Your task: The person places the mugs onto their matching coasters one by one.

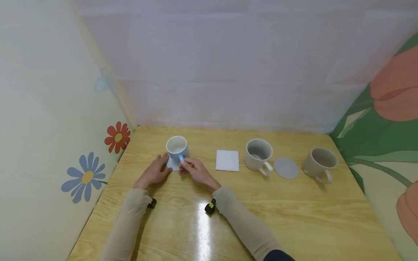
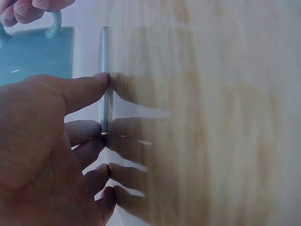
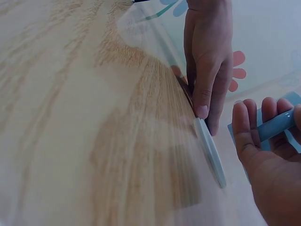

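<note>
A light blue mug (image 1: 173, 152) with a pale inside stands upright at the left of the table, over a light blue coaster (image 1: 173, 165). My right hand (image 1: 197, 171) pinches its handle between thumb and fingers. In the left wrist view a gap shows between the mug's base (image 2: 40, 56) and the coaster (image 2: 105, 47). My left hand (image 1: 156, 172) rests beside the coaster with spread fingers. Its thumb (image 2: 87, 89) touches the front edge, and the index fingertip meets the coaster's corner. The other left fingertips are down on the table.
A square white coaster (image 1: 227, 160) lies right of the hands. Farther right come a whitish mug (image 1: 253, 161), a round grey coaster (image 1: 286, 168) and a grey-beige mug (image 1: 313, 168), both mugs with handles toward the front right. Flower-printed walls enclose the wooden table (image 1: 176, 224).
</note>
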`<state>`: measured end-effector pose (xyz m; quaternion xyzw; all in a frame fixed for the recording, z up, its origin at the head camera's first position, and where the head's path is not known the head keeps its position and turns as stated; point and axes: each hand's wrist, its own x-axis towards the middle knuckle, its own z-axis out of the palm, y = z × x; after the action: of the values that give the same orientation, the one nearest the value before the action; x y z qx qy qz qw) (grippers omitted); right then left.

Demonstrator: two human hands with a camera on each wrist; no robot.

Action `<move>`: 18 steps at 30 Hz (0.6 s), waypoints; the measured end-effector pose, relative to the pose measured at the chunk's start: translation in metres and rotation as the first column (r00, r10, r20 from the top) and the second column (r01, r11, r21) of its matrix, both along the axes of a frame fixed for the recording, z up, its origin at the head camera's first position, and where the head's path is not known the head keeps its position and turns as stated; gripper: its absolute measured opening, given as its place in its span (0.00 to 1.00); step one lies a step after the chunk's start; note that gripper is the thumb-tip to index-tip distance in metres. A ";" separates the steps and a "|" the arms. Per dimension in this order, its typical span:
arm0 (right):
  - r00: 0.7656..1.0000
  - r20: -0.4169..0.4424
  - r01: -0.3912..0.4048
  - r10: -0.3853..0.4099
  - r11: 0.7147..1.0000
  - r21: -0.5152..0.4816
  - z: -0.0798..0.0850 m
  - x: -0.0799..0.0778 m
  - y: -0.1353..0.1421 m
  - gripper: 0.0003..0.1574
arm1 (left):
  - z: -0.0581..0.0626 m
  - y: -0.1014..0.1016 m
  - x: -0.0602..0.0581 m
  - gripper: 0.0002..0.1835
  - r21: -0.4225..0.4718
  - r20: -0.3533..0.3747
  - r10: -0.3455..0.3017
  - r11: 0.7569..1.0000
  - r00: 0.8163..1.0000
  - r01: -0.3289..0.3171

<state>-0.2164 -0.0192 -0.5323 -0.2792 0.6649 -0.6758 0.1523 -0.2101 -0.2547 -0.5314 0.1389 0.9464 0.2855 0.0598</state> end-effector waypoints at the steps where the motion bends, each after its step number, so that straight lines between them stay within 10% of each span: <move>1: 1.000 0.001 0.000 0.000 1.000 -0.006 -0.001 0.001 0.000 0.19 | 0.000 0.000 0.000 0.37 0.003 -0.001 0.000 1.000 1.000 0.000; 18: 1.000 0.011 0.021 -0.021 1.000 -0.013 -0.005 0.000 -0.005 0.20 | -0.006 -0.004 -0.001 0.38 0.029 0.019 0.010 1.000 1.000 -0.010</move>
<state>-0.2160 -0.0240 -0.5377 -0.2693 0.6624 -0.6835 0.1469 -0.2109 -0.2591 -0.5374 0.1322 0.9423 0.3006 0.0654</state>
